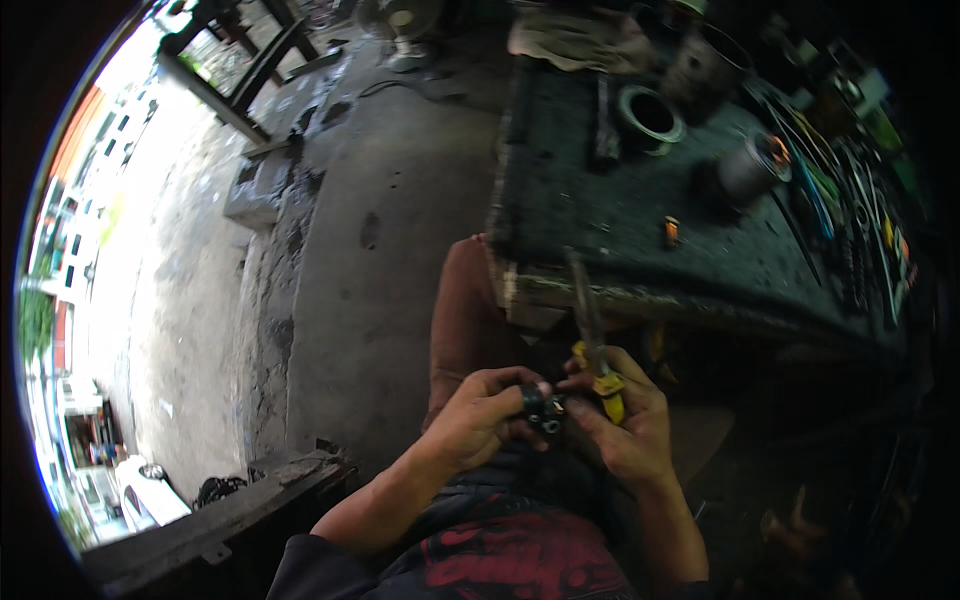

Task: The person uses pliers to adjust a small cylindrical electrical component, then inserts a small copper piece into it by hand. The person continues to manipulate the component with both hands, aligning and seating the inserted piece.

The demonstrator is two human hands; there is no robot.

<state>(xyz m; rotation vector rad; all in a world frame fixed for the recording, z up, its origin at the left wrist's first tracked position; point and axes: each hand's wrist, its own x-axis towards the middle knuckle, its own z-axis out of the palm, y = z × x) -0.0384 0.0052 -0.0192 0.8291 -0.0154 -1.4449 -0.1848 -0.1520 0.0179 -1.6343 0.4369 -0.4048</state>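
My left hand (487, 415) pinches a small round black part (542, 408) with light metal bits on its face, low in front of my body. Held in my right hand (635, 425) is a long tool with a yellow handle (611, 398) and a metal shaft (588, 310). The shaft points away from me, its far end reaching the near edge of the workbench (590, 200). Fingertips of the right hand come close to the black part; whether they touch it I cannot tell. The tool's exact kind is unclear.
On the bench stand a small copper-coloured piece (671, 232), a metal cylinder (748, 172), a pale ring (650, 115), a rusty can (706, 68) and a cloth (580, 42). Several hand tools and cables (865, 220) crowd its right side. A metal frame (235, 80) stands at far left.
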